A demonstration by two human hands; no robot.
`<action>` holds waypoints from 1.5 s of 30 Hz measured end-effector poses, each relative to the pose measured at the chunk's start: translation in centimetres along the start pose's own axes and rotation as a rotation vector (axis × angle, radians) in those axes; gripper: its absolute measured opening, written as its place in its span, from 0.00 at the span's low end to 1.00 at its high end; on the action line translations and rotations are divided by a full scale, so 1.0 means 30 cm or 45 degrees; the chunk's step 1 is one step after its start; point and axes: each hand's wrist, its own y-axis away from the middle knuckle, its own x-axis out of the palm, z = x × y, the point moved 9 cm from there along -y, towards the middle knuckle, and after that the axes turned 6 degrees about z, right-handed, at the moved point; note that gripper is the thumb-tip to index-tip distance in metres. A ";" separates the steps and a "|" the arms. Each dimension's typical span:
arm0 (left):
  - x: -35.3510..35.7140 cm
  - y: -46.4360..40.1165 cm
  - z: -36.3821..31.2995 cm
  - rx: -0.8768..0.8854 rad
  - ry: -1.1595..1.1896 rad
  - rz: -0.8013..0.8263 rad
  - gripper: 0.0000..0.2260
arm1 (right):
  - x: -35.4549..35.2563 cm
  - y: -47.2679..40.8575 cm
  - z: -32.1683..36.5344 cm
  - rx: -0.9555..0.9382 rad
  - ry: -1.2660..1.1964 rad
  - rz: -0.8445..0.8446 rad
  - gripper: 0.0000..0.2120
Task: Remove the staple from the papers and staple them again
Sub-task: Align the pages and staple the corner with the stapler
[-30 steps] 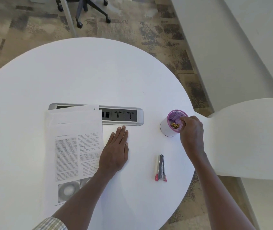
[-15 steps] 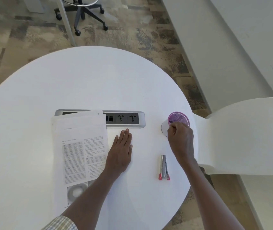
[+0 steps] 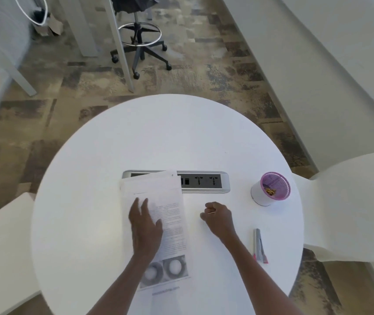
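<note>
The round white worktop [image 3: 165, 137] carries all task items. Papers [image 3: 158, 201]: a printed stack, portrait orientation, lying flat at centre; top edge overlaps the left end of the recessed power strip [image 3: 204, 181], and a small dark mark near the top right corner is prob. the staple, too small to confirm. Left hand [image 3: 146, 226]: laid flat on the left half of the papers, fingers straight and slightly spread, palm down; slightly motion-blurred. Right hand [image 3: 219, 215]: on or just above the worktop, just right of the papers and not touching them; fingers curled in, with a thin gold-coloured item [image 3: 211, 212] pinched at the fingertips; its type cannot be determined at this res. Cup [image 3: 270, 188]: white body w/ pink rim, upright near the right edge of the worktop, well apart from the right hand; small gold pieces visible inside. Stapler [image 3: 259, 245]: slim grey unit w/ pink end, lying flat near the right front edge, right of the right forearm, untouched. Surroundings: white chair [image 3: 349, 201] at the right of the worktop, a second white seat [image 3: 1, 246] at the left, a wheeled stool [image 3: 139, 42] on the patterned carpet beyond.
</note>
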 end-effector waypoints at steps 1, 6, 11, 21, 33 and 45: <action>-0.019 -0.007 0.047 -0.108 -0.051 0.018 0.36 | 0.035 -0.002 0.001 0.025 -0.057 0.039 0.22; -0.045 -0.023 0.169 -0.410 -0.179 0.203 0.49 | 0.175 -0.021 0.063 0.019 -0.123 0.119 0.30; -0.054 -0.040 0.153 -0.353 -0.202 0.181 0.50 | 0.261 -0.051 0.123 0.014 0.206 0.095 0.24; -0.058 -0.048 0.140 -0.306 -0.138 0.184 0.48 | 0.309 -0.009 0.172 -0.109 0.256 -0.025 0.19; -0.065 -0.044 0.150 -0.286 -0.063 0.202 0.52 | 0.328 0.051 0.159 -0.016 -0.088 0.133 0.09; -0.188 -0.154 0.004 -0.252 0.680 0.417 0.12 | 0.098 0.076 0.198 -0.038 -0.473 0.066 0.12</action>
